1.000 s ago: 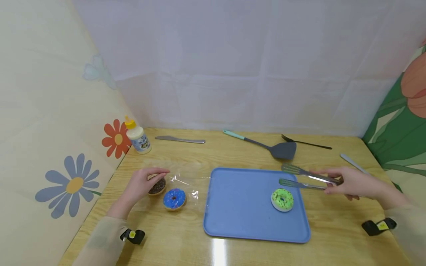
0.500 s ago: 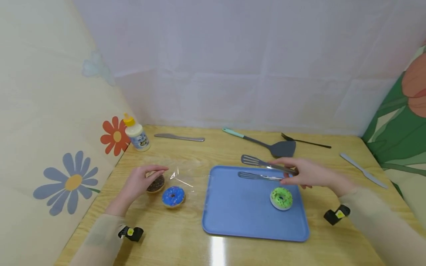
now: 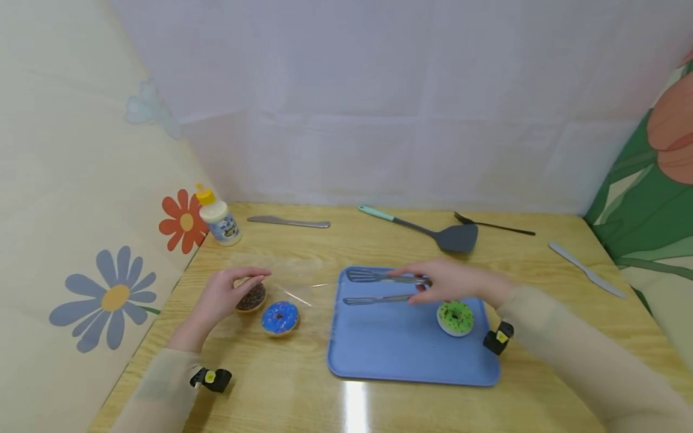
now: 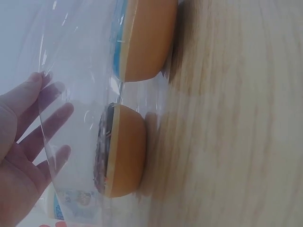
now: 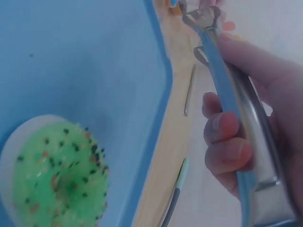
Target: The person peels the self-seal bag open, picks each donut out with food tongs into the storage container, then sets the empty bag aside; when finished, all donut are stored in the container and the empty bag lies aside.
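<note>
My left hand (image 3: pixel 219 300) pinches the edge of a clear plastic bag (image 4: pixel 75 61) between thumb and forefinger, lifting it. Under the film lie a blue donut (image 3: pixel 280 318) and a chocolate donut (image 3: pixel 251 297), the latter partly behind the hand. My right hand (image 3: pixel 455 281) grips metal tongs (image 3: pixel 379 299), their two slotted ends apart and pointing left over the blue tray (image 3: pixel 379 355), nothing between them. A green sprinkled donut (image 3: pixel 455 318) rests at the tray's right side, below the right hand; the right wrist view shows it close up (image 5: pixel 61 175).
A white bottle with a yellow cap (image 3: pixel 221 222) stands at the back left, beside a knife (image 3: pixel 289 222). Behind the tray lie a dark spatula (image 3: pixel 456 238) and a black fork (image 3: pixel 498 227). Another knife (image 3: pixel 587 270) is at the right.
The right hand has carried the tongs leftward from the tray's right edge to above its middle and left part. The left hand has stayed almost in place with the bag's edge.
</note>
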